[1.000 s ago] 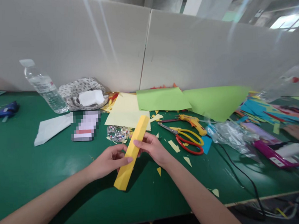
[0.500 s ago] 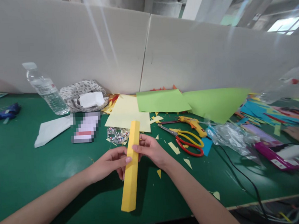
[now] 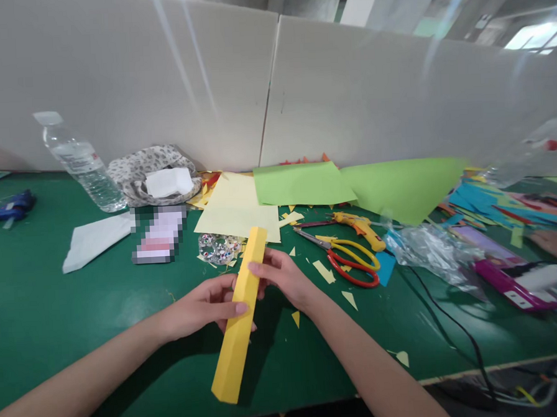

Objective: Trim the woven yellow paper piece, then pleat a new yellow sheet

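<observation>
the left hand [image 3: 197, 306] pinches the yellow paper strip [image 3: 240, 316] near its middle: thumb flat on the upper face, fingers curled in behind, partly hidden. the right hand [image 3: 282, 273] pinches it higher up, thumb on the face near the 1 o'clock end, its fingers tucked underneath. neither palm is spread. the strip, creased lengthwise, slants from 1 o'clock down to 7, held in front of the wearer over the green table [image 3: 102, 323].

taking the strip as the clock's centre, its lower end points toward the table's front edge at 6 o'clock, near it in the view. at 9 and 10 o'clock a broad stretch of green surface runs beyond the left forearm up to a white paper [image 3: 96, 242]. at 12, just past the upper end, sit a clear bead case [image 3: 218, 248] and a cream sheet [image 3: 234, 201], with a pale panel [image 3: 173, 83] closing off the far side. at 2 o'clock, scissors [image 3: 351, 264] and a yellow glue gun [image 3: 358, 226] lie well apart from the right hand, small paper scraps between.

half a second ago the strip stood closer to a 12-to-6 line; its lower end has since swung toward 7, while both hands keep nearly the same places.
</observation>
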`<state>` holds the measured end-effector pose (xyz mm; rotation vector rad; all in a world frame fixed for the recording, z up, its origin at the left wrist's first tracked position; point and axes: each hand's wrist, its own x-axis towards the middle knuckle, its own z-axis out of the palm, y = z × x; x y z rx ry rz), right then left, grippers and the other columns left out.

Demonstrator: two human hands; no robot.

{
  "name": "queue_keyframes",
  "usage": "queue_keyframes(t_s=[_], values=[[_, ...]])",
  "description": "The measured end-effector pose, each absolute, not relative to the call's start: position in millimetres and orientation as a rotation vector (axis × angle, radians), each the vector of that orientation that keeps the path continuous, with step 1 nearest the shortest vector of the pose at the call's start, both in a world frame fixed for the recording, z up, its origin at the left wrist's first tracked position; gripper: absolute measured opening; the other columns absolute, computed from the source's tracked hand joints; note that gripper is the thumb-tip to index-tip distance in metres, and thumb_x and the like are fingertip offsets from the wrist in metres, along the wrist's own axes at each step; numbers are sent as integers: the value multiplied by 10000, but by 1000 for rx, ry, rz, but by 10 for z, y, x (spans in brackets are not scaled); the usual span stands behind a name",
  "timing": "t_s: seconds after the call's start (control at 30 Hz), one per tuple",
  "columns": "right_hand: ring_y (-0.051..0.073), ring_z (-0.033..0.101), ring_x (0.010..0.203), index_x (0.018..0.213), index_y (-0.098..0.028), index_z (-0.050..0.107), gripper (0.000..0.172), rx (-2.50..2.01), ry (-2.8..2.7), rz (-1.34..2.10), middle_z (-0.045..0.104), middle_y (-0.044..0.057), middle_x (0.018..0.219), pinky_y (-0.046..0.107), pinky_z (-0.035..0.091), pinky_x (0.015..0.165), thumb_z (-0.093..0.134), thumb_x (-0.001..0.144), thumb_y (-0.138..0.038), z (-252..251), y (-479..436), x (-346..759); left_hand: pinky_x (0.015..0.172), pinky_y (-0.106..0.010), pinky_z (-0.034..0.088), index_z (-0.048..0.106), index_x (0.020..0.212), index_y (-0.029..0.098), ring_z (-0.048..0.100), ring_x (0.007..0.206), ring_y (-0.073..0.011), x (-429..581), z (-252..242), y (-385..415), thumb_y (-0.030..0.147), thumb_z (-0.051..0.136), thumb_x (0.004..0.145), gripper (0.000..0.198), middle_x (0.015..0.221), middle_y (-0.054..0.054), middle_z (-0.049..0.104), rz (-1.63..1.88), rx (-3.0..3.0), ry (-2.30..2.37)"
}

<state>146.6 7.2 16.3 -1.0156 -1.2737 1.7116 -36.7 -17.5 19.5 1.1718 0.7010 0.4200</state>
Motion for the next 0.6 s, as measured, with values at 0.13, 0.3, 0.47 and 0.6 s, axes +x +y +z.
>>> queue_keyframes(t_s=[0.13,0.3,0.47,0.6], values=[[106,563,528,759,-153,592,224,-1084,-1186,1663,610,2,650,205,461,428,701,663,-323,159,90,1461,534,-201,442,494,1064,169,677,813,-226,-354,189,-189,310,629,778,345,705,-25,671,352,1138,710],[123,583,579,780,-154,611,225,-1066,-1213,1647,614,-1,682,219,485,459,712,642,-300,168,105,1484,504,-192,437,441,1151,185,676,827,-236,-352,183,-202,299,651,760,458,671,-13,673,386,1112,731],[140,609,649,858,-161,631,270,-988,-1261,1627,644,13,763,237,502,502,711,644,-305,172,93,1495,680,-288,510,466,1130,193,664,881,-234,-322,162,-205,318,612,794,387,822,-30,672,457,1050,697],[134,618,671,852,-166,633,250,-999,-1301,1626,652,13,780,233,510,524,705,654,-301,165,83,1486,728,-347,518,482,1109,194,665,868,-237,-291,129,-208,342,582,815,344,897,-41,657,517,1031,750]])
